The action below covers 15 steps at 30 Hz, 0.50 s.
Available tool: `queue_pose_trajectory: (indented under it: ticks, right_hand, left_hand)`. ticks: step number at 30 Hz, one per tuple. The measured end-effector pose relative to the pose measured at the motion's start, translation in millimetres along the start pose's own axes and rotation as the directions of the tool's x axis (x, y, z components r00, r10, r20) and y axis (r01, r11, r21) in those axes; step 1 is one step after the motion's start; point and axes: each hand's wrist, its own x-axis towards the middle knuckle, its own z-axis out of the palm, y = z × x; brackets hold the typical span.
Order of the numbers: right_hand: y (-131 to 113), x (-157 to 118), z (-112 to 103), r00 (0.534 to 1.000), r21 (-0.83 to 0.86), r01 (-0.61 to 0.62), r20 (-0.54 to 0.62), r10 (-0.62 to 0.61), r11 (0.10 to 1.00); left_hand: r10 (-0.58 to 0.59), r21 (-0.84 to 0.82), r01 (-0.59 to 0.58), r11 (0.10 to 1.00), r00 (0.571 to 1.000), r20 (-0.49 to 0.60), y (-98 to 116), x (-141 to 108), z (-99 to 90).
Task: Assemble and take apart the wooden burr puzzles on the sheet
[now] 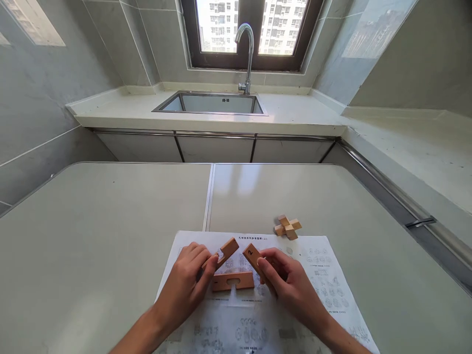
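My left hand [190, 275] is closed on a notched wooden puzzle piece [229, 249], whose far end points up and to the right. Between finger and thumb, my right hand [289, 275] grips another wooden puzzle piece [252, 252] marked with a "2", tilted up to the left. The two held pieces are close but apart. Below them a third wooden piece [243, 280], with a cut-out in its middle, lies on the printed sheet [236, 322]. My fingers hide part of both held pieces.
An assembled wooden cross-shaped puzzle [287, 227] sits at the sheet's top edge, on the pale table [110, 221]. Past the table are a counter with a sink [210, 113], a tap [249, 59] and a window. A side counter [416, 142] runs along the right.
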Motion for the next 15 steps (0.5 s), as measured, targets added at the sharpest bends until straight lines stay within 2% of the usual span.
queue_pose_trajectory:
  ticks: [3,6,8,11,13,15]
  right_hand:
    - [5,-1,0,0.994,-0.169,0.104,0.047,-0.097,0.980]
    - [10,-4,1,0.966,-0.350,0.250,0.159,-0.205,0.903]
    - [13,-6,4,0.921,-0.432,0.385,0.238,-0.309,0.815]
    - [14,-8,8,0.817,-0.489,0.577,0.340,-0.466,0.654]
    - [14,-8,10,0.762,-0.513,0.645,0.376,-0.527,0.566]
    - [13,-9,10,0.730,-0.536,0.677,0.400,-0.554,0.504]
  left_hand:
    - [0.019,0.050,-0.019,0.999,1.000,-0.004,-5,0,1.8]
    - [0.002,0.081,-0.002,0.997,1.000,-0.004,-7,0,3.8]
    - [-0.011,0.093,0.011,0.996,1.000,-0.010,-7,0,4.8]
    - [-0.008,0.105,0.011,0.994,0.999,-0.032,-7,0,5.8]
    - [-0.001,0.117,0.007,0.993,0.999,-0.048,-7,0,6.6]
    - [0.003,0.136,0.006,0.991,0.998,-0.068,-8,0,7.6]
